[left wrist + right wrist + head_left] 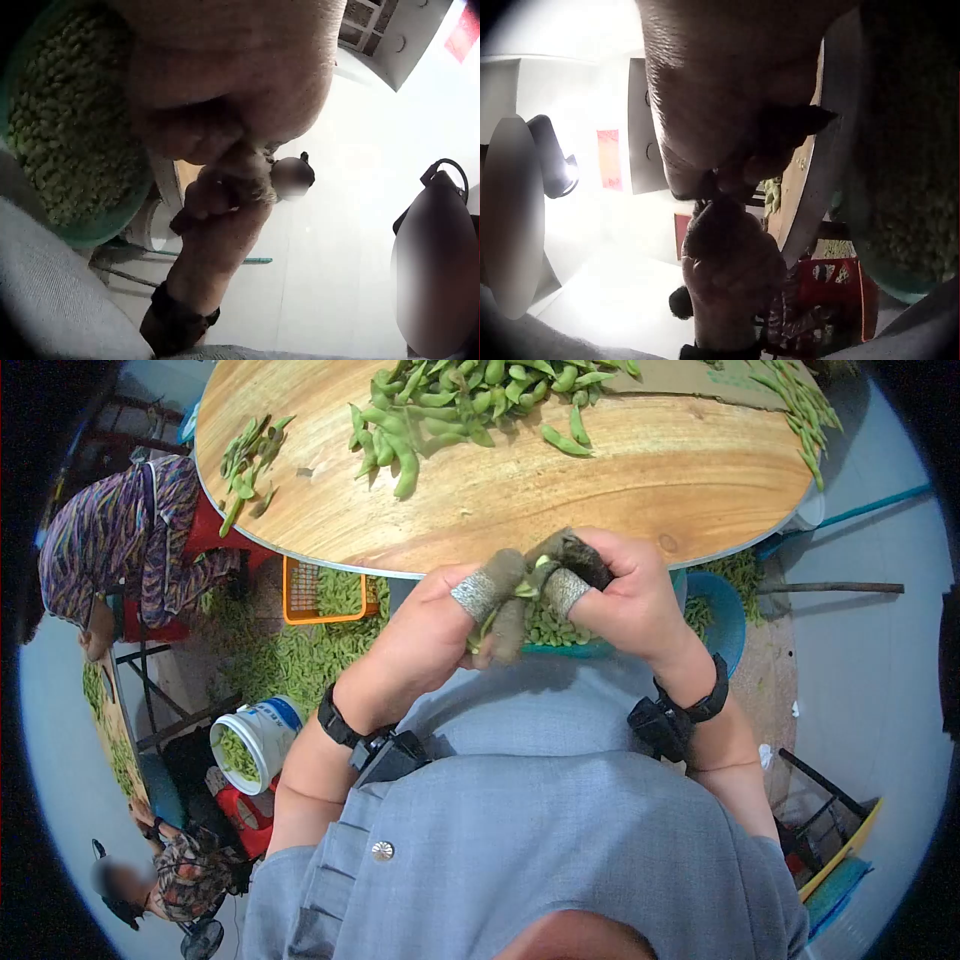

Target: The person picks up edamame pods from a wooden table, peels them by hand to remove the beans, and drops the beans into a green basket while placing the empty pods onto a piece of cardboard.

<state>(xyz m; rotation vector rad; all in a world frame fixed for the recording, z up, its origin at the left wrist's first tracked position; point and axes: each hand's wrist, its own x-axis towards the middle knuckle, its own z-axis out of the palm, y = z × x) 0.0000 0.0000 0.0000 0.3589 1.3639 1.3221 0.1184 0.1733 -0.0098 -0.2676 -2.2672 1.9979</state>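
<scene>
Both hands meet in front of the table's near edge, their thumbs and some fingers covered in worn, dirty wraps. Between the fingertips is a green edamame pod [525, 590], partly hidden. My left hand [435, 615] pinches it from one side, with a bit of green also showing under its fingers. My right hand [630, 595] pinches it from the other side. Just below the hands, a green basin [94, 236] holds many shelled beans [71, 127]. A heap of whole pods [460, 395] lies on the wooden table [520, 490] beyond the hands.
Small piles of pods lie at the table's left [245, 460] and right edges. On the floor are an orange basket [290, 605], strewn pods [300, 660], a white bucket [275, 760] and a blue basin [735, 630]. Two people [120, 530] are at the left.
</scene>
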